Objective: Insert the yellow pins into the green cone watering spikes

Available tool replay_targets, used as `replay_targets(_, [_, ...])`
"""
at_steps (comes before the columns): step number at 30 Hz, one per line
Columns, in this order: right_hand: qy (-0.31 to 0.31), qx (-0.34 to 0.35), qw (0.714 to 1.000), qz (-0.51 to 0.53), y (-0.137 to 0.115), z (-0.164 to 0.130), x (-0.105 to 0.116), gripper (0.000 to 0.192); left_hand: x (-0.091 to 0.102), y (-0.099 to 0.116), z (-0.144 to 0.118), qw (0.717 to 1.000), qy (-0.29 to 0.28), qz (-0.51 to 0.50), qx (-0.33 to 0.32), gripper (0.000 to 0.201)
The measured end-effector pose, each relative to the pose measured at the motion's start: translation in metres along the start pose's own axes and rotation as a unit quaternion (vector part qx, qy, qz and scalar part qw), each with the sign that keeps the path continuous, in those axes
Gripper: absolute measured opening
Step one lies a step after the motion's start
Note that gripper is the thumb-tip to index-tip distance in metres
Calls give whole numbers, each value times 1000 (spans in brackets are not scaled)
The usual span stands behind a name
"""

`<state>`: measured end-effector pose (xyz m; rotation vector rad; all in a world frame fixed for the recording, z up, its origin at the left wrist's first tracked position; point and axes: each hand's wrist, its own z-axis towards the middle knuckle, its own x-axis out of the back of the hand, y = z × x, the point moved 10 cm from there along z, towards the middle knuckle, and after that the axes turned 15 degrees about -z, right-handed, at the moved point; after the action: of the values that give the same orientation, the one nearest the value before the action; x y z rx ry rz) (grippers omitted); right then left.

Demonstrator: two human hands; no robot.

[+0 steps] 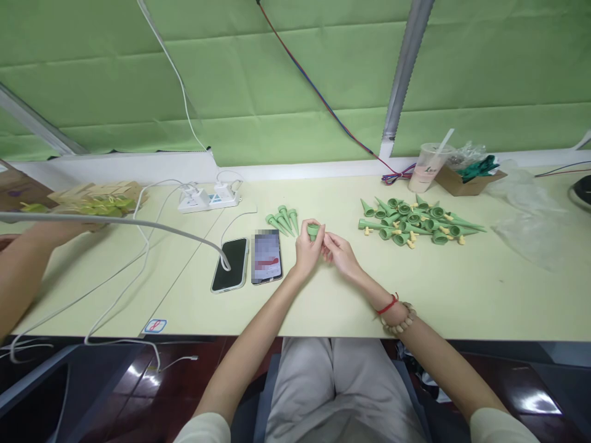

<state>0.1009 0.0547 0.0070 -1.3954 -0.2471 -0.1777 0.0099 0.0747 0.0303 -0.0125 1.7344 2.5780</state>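
Left hand (308,249) fingers grasp a green cone (313,230); right hand (338,253) fingers pinch, apparently fitting something small; alignment needed next.

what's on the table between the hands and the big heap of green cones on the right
Nothing: in the head view, bare tabletop separates the right hand and left hand, which grips a green cone, from the heap of green cones.

Matt green plastic for the cone (313,230) pinched between left hand (308,249) and right hand (339,253); same smooth plastic across the heap of cones (415,221), with pale yellow plastic bits. Glossy black glass on the phone (231,263). Matt, pale, smooth table (462,289). Brown cardboard box (462,180). Clear crinkled plastic bag (526,215). Wooden bead bracelet (401,320).
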Motion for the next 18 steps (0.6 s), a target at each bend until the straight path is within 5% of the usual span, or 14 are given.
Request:
replay_targets(6, [-101, -98, 977, 162, 13, 1, -19, 40, 6, 11, -2, 997, 6, 58, -41, 31])
replay_targets(12, [-49, -115, 980, 152, 17, 1, -12, 46, -15, -11, -4, 988, -47, -127, 75, 36])
replay_targets(18, [8, -34, 999, 41, 5, 3, 2, 43, -5, -4, 5, 985, -11, -172, 20, 43])
